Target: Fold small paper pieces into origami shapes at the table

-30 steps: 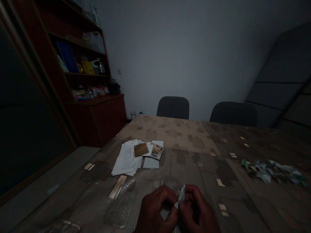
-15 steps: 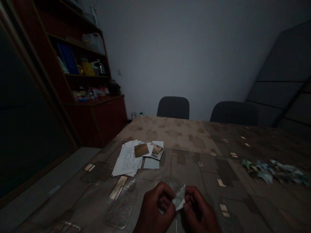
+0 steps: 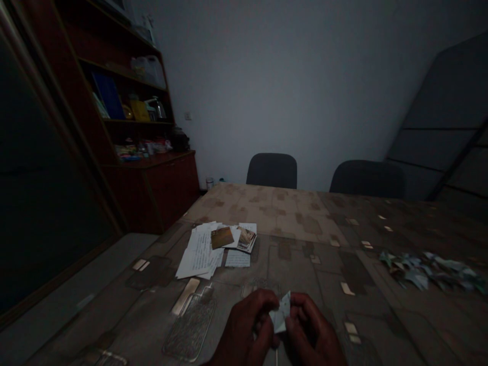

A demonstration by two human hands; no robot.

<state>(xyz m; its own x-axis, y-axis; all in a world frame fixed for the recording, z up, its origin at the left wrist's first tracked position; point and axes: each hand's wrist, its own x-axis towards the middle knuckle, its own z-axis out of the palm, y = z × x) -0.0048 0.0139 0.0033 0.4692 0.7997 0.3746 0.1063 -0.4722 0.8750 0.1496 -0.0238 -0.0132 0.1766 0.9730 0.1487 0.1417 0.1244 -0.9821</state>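
Between my two hands, low over the near part of the table, is a small pale piece of folded paper (image 3: 280, 316) with a pointed top corner. My left hand (image 3: 251, 325) pinches its left side between thumb and fingers. On the opposite side, my right hand (image 3: 312, 328) grips the right edge, fingers curled. Both hands partly cover the paper, so its full folded shape is hidden. To the right lies a heap of folded paper pieces (image 3: 432, 271), pale and greenish.
A patterned cloth covers the table (image 3: 301, 264). Left of centre lie printed paper sheets (image 3: 196, 254) with small picture cards (image 3: 222, 237) on top. Two dark chairs (image 3: 272, 170) stand at the far edge. A reddish shelf cabinet (image 3: 152, 185) is at the left.
My left hand's fingers have closed in more around the paper, and the paper has turned slightly, showing more of its face. My right hand stays nearly in place.
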